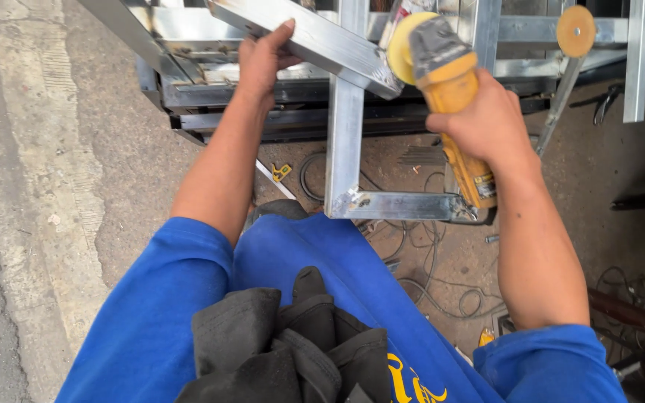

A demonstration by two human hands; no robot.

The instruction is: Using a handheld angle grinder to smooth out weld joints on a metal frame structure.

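Grinder in right hand points its disc away, lengthwise.

Frame bright bare metal, smooth; grinder yellow plastic, dusty; floor rough concrete; shirt blue cloth.

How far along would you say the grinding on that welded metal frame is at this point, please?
Done: the frame's near corner joint already looks bright and ground. In hand: the right hand holds the yellow angle grinder at the diagonal tube's end, steadied by the left hand. Other joints are hidden.
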